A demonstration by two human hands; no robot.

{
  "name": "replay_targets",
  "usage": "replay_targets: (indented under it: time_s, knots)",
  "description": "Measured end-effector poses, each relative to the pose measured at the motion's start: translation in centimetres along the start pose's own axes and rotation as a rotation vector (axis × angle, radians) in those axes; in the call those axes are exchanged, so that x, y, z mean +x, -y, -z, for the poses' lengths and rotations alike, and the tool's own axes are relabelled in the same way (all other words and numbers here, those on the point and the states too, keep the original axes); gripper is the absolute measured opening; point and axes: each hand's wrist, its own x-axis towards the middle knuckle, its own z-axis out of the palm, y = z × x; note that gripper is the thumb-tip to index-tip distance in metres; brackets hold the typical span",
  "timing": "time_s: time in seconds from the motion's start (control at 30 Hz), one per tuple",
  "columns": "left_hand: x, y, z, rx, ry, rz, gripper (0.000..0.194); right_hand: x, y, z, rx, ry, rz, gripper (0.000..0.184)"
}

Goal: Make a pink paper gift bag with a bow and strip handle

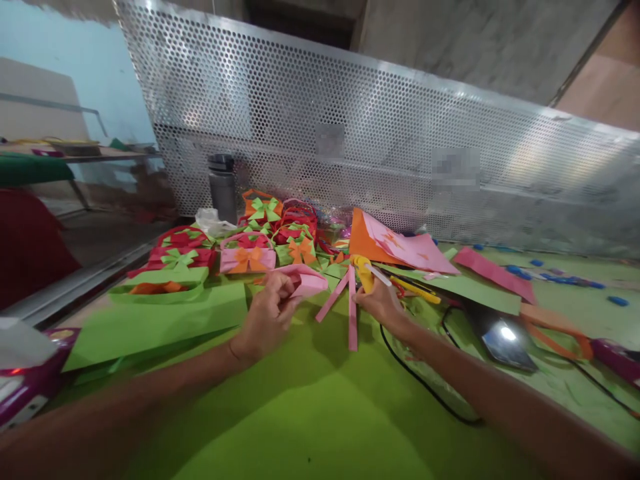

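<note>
My left hand [267, 313] is closed in a pinch on a small folded pink paper piece [309, 283], lifted above the green work surface. My right hand [384, 303] grips a yellow glue gun [364, 272], with a whitish glue stick [379, 274] jutting from its back end. Between the two hands, two narrow pink paper strips [353, 320] spread toward me from near the glue gun; whether the gun touches them I cannot tell. The tip of the gun is hard to make out.
Several small paper bags with bows [249, 259] stand at the back left, near a grey bottle [223, 190]. Green sheets [165, 327] lie at left. Pink and orange sheets [400, 247], a phone [507, 343] and a black cable [425, 393] lie right. A perforated metal panel [300, 93] rises behind.
</note>
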Motion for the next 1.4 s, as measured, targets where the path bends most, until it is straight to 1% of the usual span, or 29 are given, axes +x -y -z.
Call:
replay_targets:
  time_s: [0.1,0.2,0.27,0.4,0.5,0.53,0.57,0.63,0.67,0.7,0.77,0.8,0.83,0.9,0.97,1.03,1.07,1.17,1.23,1.33,1.4]
  knots:
    - [0.1,-0.3,0.1,-0.009,-0.016,0.037,0.017,-0.2,0.1,-0.7,0.049,-0.001,-0.003,0.02]
    - [0.2,-0.2,0.3,-0.009,-0.037,0.031,0.016,-0.5,0.5,-0.6,0.112,-0.009,0.005,0.014]
    - [0.3,-0.1,0.5,-0.002,-0.036,0.013,0.013,-0.6,1.0,0.0,0.158,-0.004,0.019,0.011]
    - [0.6,-0.2,0.9,0.006,0.001,-0.003,0.011,-1.3,2.5,2.1,0.245,0.032,0.083,0.009]
    - [1.2,-0.4,1.4,-0.007,-0.007,0.027,0.011,-2.3,3.6,3.6,0.284,0.099,0.155,0.006]
    - [1.5,-0.5,1.5,-0.01,-0.012,0.039,0.015,-2.6,3.9,3.9,0.292,0.126,0.184,0.005]
    - [1.7,-0.6,1.7,-0.032,-0.011,0.058,0.019,-3.0,4.1,4.2,0.282,0.189,0.225,0.005]
    - [2.1,-0.9,2.0,-0.121,-0.001,0.105,0.027,-3.7,4.4,4.4,0.266,0.256,0.271,0.004]
    - [2.2,-1.1,2.2,-0.182,0.002,0.13,0.03,-3.9,4.4,4.4,0.258,0.289,0.297,0.008]
    - [2.3,-1.4,2.3,-0.252,0.003,0.155,0.033,-4.1,4.3,4.4,0.251,0.306,0.316,0.015]
    - [2.4,-1.9,2.5,-0.372,0.006,0.187,0.036,-4.2,4.1,4.1,0.241,0.319,0.343,0.036]
    - [2.4,-2.1,2.6,-0.397,0.011,0.194,0.036,-4.2,4.0,4.0,0.238,0.319,0.345,0.043]
    - [2.4,-2.4,2.6,-0.414,0.024,0.208,0.035,-4.2,3.9,3.8,0.241,0.311,0.337,0.047]
    - [2.3,-2.9,2.5,-0.395,0.058,0.249,0.032,-4.4,4.0,3.6,0.267,0.292,0.303,0.042]
    - [2.0,-3.4,2.1,-0.39,0.087,0.312,0.032,-4.7,4.4,3.5,0.288,0.29,0.277,0.027]
    - [1.6,-3.8,1.4,-0.464,0.104,0.371,0.032,-5.2,4.9,3.3,0.307,0.297,0.266,0.011]
    - [1.3,-4.0,1.0,-0.519,0.109,0.397,0.032,-5.4,5.2,3.1,0.32,0.301,0.265,0.006]
    - [0.8,-4.4,0.0,-0.681,0.118,0.457,0.029,-6.1,5.4,2.5,0.362,0.281,0.25,0.007]
    - [0.6,-4.6,-0.4,-0.757,0.101,0.493,0.027,-6.4,5.3,2.0,0.376,0.268,0.245,0.009]
    - [0.6,-4.8,-0.5,-0.812,0.04,0.511,0.026,-6.7,4.9,1.6,0.415,0.272,0.259,0.01]
    - [0.7,-4.8,-0.5,-0.83,0.022,0.497,0.024,-6.8,4.6,1.3,0.426,0.275,0.274,0.01]
